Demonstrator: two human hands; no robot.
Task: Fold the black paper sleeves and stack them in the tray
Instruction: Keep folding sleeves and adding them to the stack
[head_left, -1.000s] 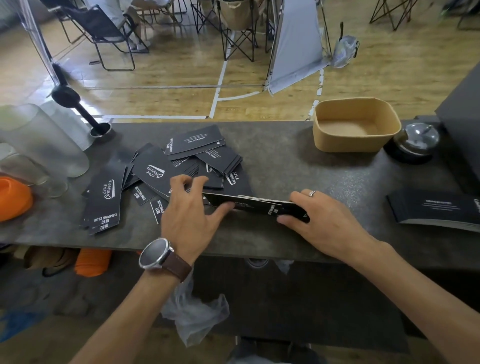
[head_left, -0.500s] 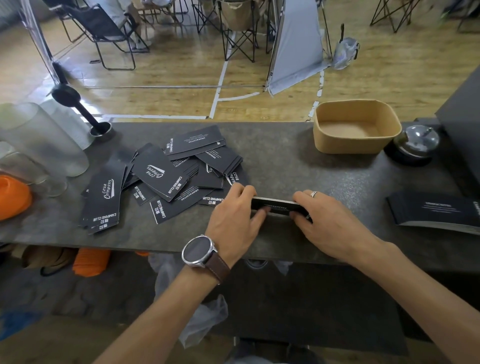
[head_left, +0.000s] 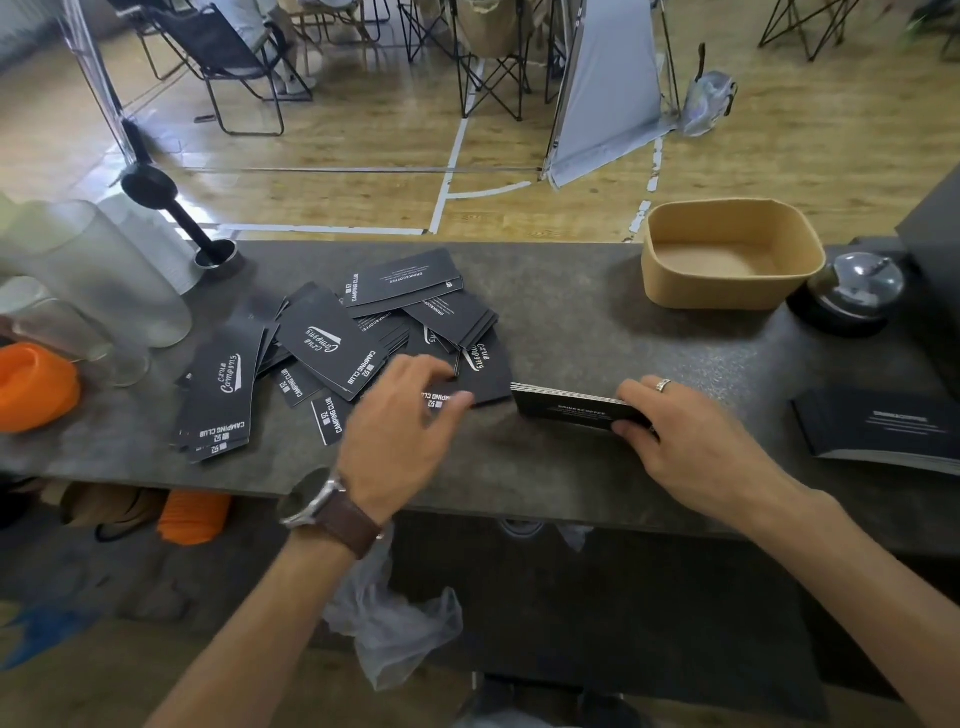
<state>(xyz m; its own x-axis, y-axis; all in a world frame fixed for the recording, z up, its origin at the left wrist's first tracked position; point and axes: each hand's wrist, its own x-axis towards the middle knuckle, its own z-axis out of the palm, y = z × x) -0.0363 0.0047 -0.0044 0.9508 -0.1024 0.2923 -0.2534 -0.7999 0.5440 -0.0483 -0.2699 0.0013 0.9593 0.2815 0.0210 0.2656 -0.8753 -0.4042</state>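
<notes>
The right hand (head_left: 691, 441) pinches a small folded stack (head_left: 571, 408) on the counter (head_left: 571, 322); the left hand (head_left: 402, 415), fingers loosely spread, reaches over the loose sleeves (head_left: 322, 348). The tray (head_left: 727, 291) sits well apart, so the pinched stack could fan or slip in transit

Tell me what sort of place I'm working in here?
Probably a camping-themed cafe's service counter. A call bell sits on the dark counter, the black paper sleeves read "CAMPING CLUB" and "DRINK&COFFEE", stacked plastic cups lie at the left, and folding camp chairs stand on the wooden floor beyond.
</notes>
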